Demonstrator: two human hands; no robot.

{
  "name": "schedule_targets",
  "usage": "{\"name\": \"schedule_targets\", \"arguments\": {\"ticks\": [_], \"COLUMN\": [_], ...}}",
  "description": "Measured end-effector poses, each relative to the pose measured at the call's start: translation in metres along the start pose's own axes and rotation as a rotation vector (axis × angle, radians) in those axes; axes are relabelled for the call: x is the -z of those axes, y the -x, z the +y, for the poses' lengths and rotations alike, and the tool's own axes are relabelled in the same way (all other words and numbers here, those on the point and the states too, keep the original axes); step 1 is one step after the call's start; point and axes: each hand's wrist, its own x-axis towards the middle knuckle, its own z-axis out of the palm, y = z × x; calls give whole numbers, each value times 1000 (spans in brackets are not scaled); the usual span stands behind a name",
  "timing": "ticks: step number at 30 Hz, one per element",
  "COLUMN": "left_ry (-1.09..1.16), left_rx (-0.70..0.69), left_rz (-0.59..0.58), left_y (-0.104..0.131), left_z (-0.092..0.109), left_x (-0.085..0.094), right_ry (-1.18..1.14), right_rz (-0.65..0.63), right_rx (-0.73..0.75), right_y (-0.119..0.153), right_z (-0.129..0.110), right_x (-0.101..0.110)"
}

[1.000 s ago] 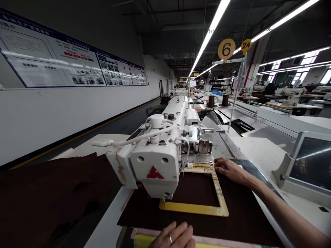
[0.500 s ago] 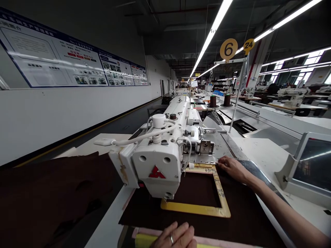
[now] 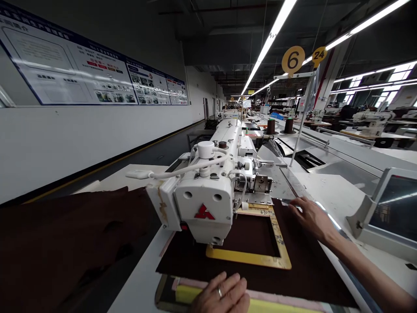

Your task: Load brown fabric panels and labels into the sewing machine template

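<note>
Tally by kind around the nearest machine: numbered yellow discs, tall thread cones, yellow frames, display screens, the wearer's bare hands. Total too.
Numbered yellow discs: 2
Tall thread cones: 2
Yellow frame: 1
Display screen: 1
Bare hands, left hand and right hand: 2
Total: 8

Left hand: near, low centre, back of hand up, fingers together and pointing away, ring on one finger; right hand: farther off and to the right, palm down, fingers slightly curled and pointing left, bare forearm slanting in from the near right.
</note>
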Motion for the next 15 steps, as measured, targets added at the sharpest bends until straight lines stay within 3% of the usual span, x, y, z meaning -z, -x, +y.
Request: {"name": "schedule_targets", "arguments": {"ticks": [4, 9, 12, 15], "left_ry": [116, 332, 314, 179], "left_rx": [26, 183, 289, 484], "left_rz": [-77, -156, -147, -222], "left_y": [-12, -19, 5, 46], "left_z": [9, 19, 5, -20], "left_x": [34, 87, 99, 101], "right_ry": [-58, -133, -61, 74], "right_rz": [-56, 95, 117, 158], "right_rx": [80, 265, 357, 380], "right_y": [83, 182, 208, 212], "right_z": [-13, -39, -55, -64], "right_x": [16, 22, 17, 8]}}
